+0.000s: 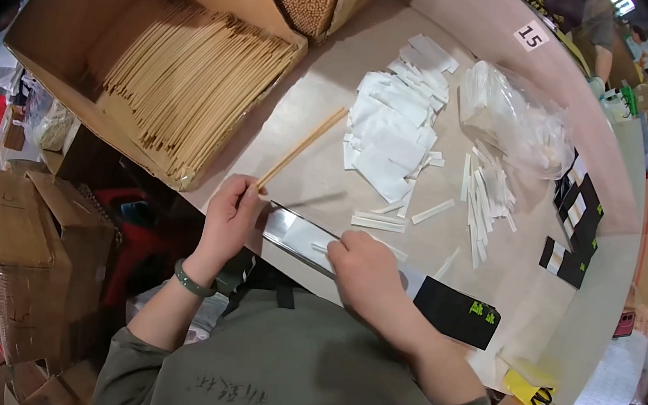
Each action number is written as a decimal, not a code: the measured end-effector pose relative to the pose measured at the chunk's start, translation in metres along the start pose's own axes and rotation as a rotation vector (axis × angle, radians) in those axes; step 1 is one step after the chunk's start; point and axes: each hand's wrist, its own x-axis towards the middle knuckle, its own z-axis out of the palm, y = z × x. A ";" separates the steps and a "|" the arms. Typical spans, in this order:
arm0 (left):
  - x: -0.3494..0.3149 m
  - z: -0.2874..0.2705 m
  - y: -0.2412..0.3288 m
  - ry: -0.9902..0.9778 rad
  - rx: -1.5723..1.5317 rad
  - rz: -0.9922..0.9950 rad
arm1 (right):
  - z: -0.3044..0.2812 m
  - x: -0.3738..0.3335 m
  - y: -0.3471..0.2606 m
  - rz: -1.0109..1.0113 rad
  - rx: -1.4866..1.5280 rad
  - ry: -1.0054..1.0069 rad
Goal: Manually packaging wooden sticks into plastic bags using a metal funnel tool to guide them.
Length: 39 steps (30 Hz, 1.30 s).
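Chopsticks (pixel 300 148) pinched in left hand (pixel 229 218), right hand (pixel 365 266) seemingly pressing clear sleeve (pixel 294 236)

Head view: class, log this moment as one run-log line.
left hand: holds chopsticks | right hand: presses clear sleeve | cardboard box: chopstick stock | table: white packets

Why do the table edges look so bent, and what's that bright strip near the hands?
In the head view, the fisheye lens bows the table edge and leaves black corners. The clear sleeve under the right hand shows white glare from overhead light. The chopsticks in the left hand cast a soft shadow; the far rim looks blurred.
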 end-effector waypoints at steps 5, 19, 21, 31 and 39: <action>-0.005 -0.022 0.004 -0.148 0.054 -0.011 | 0.017 0.001 -0.017 0.123 0.287 0.220; 0.019 0.064 0.050 -0.699 0.219 0.459 | 0.003 -0.068 0.026 0.040 0.068 0.229; 0.010 0.068 0.048 -0.658 0.165 0.507 | -0.005 -0.067 0.021 0.078 0.012 0.235; -0.035 0.075 0.096 -0.602 0.231 0.257 | -0.016 -0.070 0.027 0.028 0.046 0.240; -0.010 0.052 0.077 -0.555 0.721 0.134 | -0.078 -0.104 0.106 0.516 0.119 0.222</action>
